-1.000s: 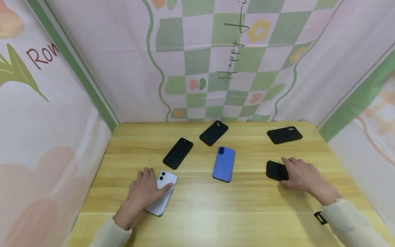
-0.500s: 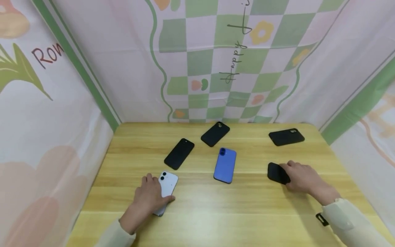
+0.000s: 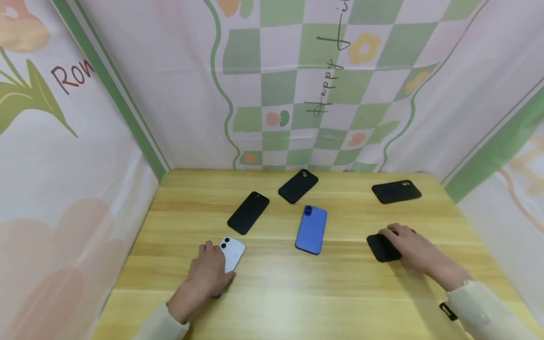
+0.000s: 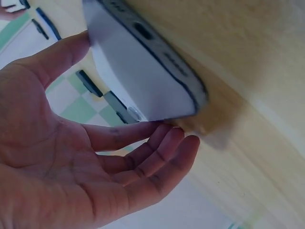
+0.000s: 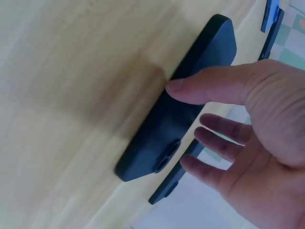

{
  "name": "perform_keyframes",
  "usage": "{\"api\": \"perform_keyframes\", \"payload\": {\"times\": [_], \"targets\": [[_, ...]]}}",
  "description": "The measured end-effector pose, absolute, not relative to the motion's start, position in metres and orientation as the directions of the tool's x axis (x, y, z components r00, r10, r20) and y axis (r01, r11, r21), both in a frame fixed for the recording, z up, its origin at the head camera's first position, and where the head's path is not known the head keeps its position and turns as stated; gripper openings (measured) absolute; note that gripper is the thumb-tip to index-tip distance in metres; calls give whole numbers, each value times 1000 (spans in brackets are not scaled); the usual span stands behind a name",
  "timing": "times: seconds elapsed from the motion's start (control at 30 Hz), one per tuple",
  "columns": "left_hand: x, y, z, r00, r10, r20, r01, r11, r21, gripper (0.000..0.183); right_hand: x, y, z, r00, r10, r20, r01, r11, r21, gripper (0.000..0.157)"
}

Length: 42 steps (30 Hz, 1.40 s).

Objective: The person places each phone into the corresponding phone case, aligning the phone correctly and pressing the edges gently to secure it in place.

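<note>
A white phone (image 3: 233, 252) lies back up at the front left of the table, its two lenses at the far end. My left hand (image 3: 206, 269) grips it by its long edges; in the left wrist view the thumb and fingers span the phone (image 4: 138, 67), whose port end faces the camera. At the right, my right hand (image 3: 414, 250) holds a black phone case (image 3: 382, 248). In the right wrist view its thumb lies on one long edge of the case (image 5: 157, 129), near the camera opening; the other visible fingers curl behind. The index finger is hidden.
A blue phone (image 3: 311, 230) lies mid-table, back up. Beyond it sits a black case (image 3: 297, 187), and to its left a flat black phone-shaped slab (image 3: 248, 212). Another black case (image 3: 396, 191) lies at the back right. Patterned cloth (image 3: 272, 85) hangs around the wooden table (image 3: 272, 302).
The right hand has shifted its hold and turned the black case slightly, drawing it nearer. On the white phone, the left thumb has slid toward the near end. The head view has shifted slightly.
</note>
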<state>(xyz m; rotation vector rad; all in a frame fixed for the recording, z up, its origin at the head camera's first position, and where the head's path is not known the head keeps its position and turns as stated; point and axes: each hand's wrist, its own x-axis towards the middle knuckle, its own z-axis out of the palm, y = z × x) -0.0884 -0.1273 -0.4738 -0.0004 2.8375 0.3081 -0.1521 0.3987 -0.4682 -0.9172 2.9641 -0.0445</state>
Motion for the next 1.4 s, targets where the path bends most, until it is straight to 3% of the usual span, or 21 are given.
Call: {"api": "perform_keyframes", "payload": {"times": [0.13, 0.23, 0.4, 0.57, 0.67, 1.03, 1.23, 1.4], "targets": [[-89, -128, -472, -954, 18, -300, -52, 974, 222, 80, -151, 400, -472, -803, -596, 13, -595, 801, -60, 80], [-90, -128, -471, -952, 6, -305, -67, 972, 226, 80, -150, 401, -471, -825, -565, 6, -564, 823, -69, 77], [-92, -128, -472, -952, -12, -306, -92, 964, 249, 82, -149, 399, -458, -945, -319, -69, -315, 947, -66, 51], [-93, -129, -473, -953, -23, -301, -109, 955, 274, 83, -147, 400, -444, -974, -37, -225, -9, 992, -127, 79], [-94, -130, -475, -955, -29, -294, -118, 950, 288, 82, -146, 402, -442, -954, 34, -299, 79, 987, -140, 83], [-96, -134, -473, -967, -36, -252, -128, 925, 358, 82, -152, 407, -448, -887, 132, -442, 183, 980, -74, 96], [-99, -137, -478, -972, -27, -234, -115, 921, 373, 81, -157, 404, -453, -888, 146, -435, 188, 981, -53, 112], [-101, -137, -481, -974, -37, -222, -124, 911, 393, 86, -161, 397, -457, -892, 151, -427, 191, 980, -51, 115]]}}
